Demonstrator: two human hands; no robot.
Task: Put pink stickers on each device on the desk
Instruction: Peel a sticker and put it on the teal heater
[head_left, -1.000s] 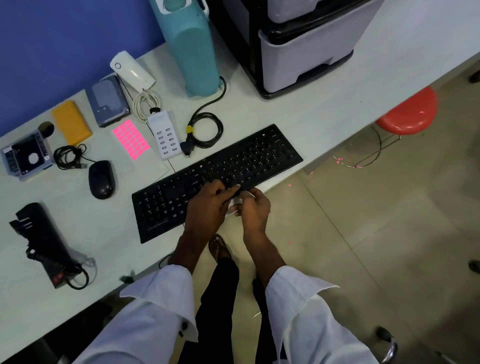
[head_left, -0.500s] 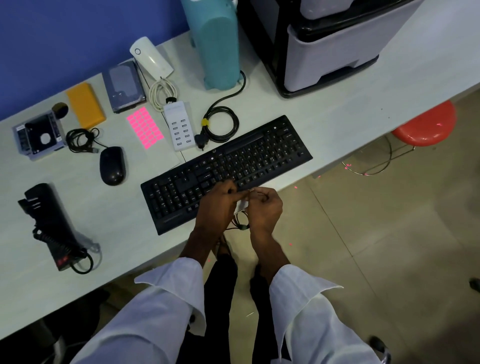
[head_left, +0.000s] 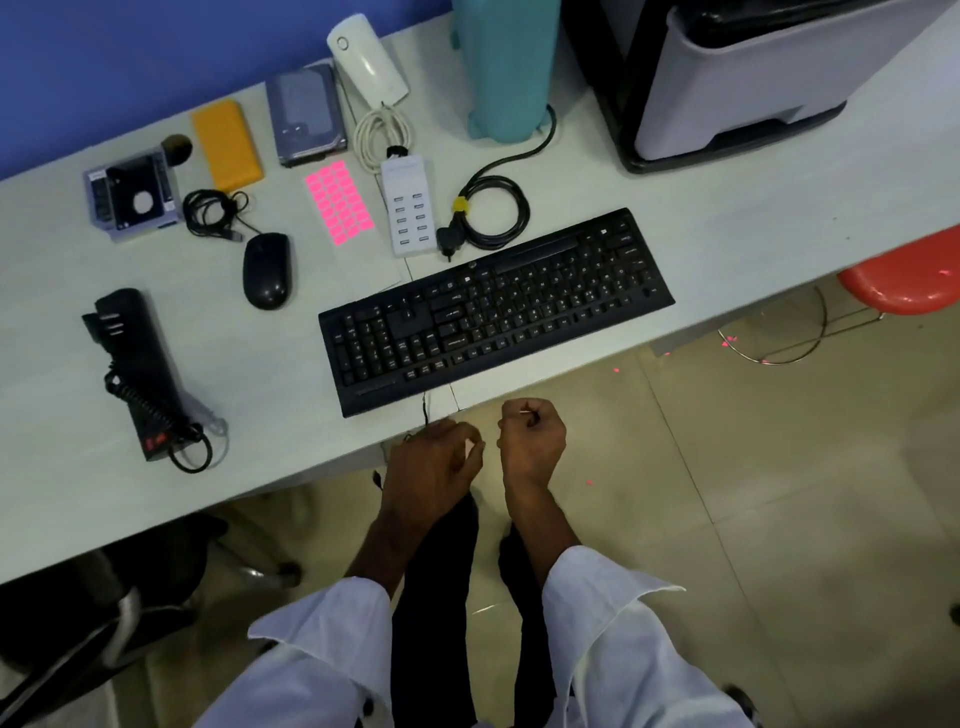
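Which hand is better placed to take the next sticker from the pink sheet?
Probably the left hand. The pink sticker sheet lies beyond the left end of the keyboard, on that hand's side; the right hand would have to cross further over it.

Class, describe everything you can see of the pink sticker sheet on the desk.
The pink sticker sheet lies flat on the pale desk, small bright pink rectangles in tidy rows on white backing paper. It sits beside the white charging hub, behind the black mouse. Neither the left hand nor the right hand touches it.
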